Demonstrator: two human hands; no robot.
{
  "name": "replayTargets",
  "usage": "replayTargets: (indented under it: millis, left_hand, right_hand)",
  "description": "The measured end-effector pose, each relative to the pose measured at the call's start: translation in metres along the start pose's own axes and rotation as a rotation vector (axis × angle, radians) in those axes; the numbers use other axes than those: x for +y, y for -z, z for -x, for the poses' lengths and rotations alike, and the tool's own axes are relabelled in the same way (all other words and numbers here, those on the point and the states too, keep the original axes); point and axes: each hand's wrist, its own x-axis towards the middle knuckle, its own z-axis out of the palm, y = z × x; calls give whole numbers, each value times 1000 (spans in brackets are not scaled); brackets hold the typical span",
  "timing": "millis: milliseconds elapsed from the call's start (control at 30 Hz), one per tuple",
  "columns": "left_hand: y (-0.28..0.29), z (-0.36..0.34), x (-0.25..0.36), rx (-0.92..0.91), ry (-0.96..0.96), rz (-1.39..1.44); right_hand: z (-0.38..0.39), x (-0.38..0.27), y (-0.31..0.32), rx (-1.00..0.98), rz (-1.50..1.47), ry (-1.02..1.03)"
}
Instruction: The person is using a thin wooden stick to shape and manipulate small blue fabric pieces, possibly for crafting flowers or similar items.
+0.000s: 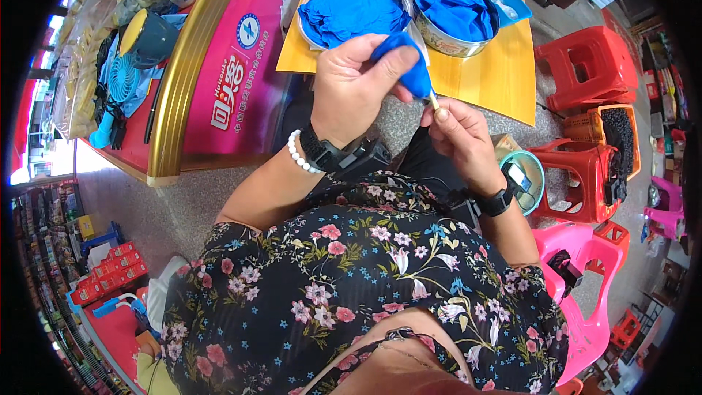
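My left hand [351,84], a white beaded bracelet at its wrist, pinches a soft blue piece [412,73] in front of my chest. My right hand [461,139] is below and to the right, its thumb and fingers closed on a thin pale stick [434,101] that runs up into the narrow lower end of that piece. Just beyond my hands, on a yellow tabletop [504,73], a white dish heaped with crumpled blue pieces [351,9] stands beside a round tin [457,46] full of folded blue pieces. A light blue plastic tray [512,4] lies at the right.
A pink-fronted counter [212,80] with gold edging stands at left, carrying a teal fan [123,80] and bags. Red stools [589,69], an orange crate [585,126], a teal bucket [531,190] and a pink chair [592,300] are at right. Packed shelves [40,249] line the lower left.
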Motion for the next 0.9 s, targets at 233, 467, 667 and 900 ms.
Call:
replayTargets:
  millis: [233,467,667,900]
  left_hand:
    - [-3,0,-1,9,-13,27]
    - [0,0,-8,-26,59,143]
    - [22,-6,3,-106,-53,-49]
    - [16,-2,-1,-282,-435,-538]
  right_hand:
    - [-2,5,0,-27,-116,-3]
    - [-2,3,4,33,105,60]
    - [2,-24,13,15,333,72]
    - [3,-26,8,96,557,119]
